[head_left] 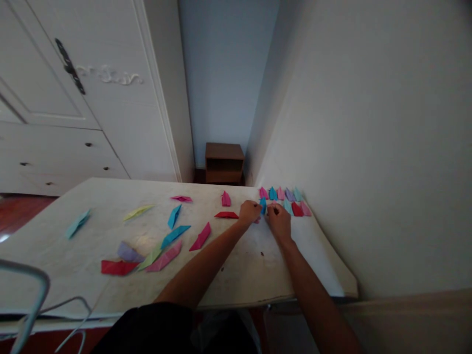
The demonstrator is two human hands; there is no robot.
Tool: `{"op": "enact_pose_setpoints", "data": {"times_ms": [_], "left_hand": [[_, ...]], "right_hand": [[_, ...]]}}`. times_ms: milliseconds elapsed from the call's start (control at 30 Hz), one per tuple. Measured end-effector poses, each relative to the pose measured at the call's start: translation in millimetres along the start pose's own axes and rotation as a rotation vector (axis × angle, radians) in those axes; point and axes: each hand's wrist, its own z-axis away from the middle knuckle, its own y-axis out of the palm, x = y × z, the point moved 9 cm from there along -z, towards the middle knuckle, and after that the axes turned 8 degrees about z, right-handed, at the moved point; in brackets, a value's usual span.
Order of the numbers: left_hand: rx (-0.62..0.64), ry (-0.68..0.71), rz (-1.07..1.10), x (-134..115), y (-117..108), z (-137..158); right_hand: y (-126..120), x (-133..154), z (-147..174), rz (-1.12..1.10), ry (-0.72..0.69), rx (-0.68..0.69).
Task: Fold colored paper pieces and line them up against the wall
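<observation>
At the right part of the white table, my left hand pinches a small blue folded paper piece. Just to the right of that piece, my right hand has its fingers closed together; what they hold, if anything, is hidden. Behind and beside my right hand stand two rows of folded paper pieces in pink, blue, purple, teal and red, among them a red one and a purple one. Left of my left hand lie a flat red folded strip and a magenta piece.
Several flat folded papers are scattered leftward over the table, including a yellow one and a red one. A wall borders the right side. A white cabinet and a low brown stand are beyond.
</observation>
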Motion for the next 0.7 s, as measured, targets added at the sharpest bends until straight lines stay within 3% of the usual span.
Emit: {"op": "enact_pose_setpoints", "data": {"times_ms": [200, 700], "left_hand": [[0.014, 0.041, -0.137, 0, 7, -10], [-0.026, 0.314, -0.575, -24, 9, 12]], "right_hand": [[9, 4, 2, 0.272, -0.038, 0.067], [16, 2, 3, 0.515, 0.054, 0.155]]}}
